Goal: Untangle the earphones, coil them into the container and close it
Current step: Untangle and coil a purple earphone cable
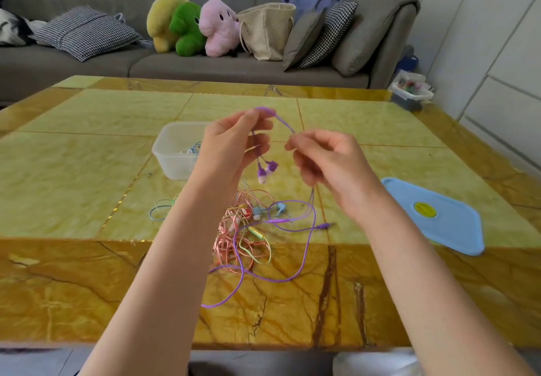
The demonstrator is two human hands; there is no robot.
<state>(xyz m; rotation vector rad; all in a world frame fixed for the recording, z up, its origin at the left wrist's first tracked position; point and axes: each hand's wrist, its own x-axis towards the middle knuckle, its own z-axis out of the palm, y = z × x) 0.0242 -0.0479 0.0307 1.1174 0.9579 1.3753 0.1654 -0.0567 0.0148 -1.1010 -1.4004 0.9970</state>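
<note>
Marble surface (87,170) w/ container (175,153) behind left hand (231,147): both it & right hand (325,162) pinch purple earphones (267,169), whose trailing cord could snag the pile (246,229) below.

- Bright, even daylight; no hard shadows.
- The glossy table (366,273) carries a soft sheen, brightest near its far right corner.
- Wide-angle bending curves the table edges and the sofa (73,62).
- Slight motion blur on the hands; the whole frame looks mildly soft.
</note>
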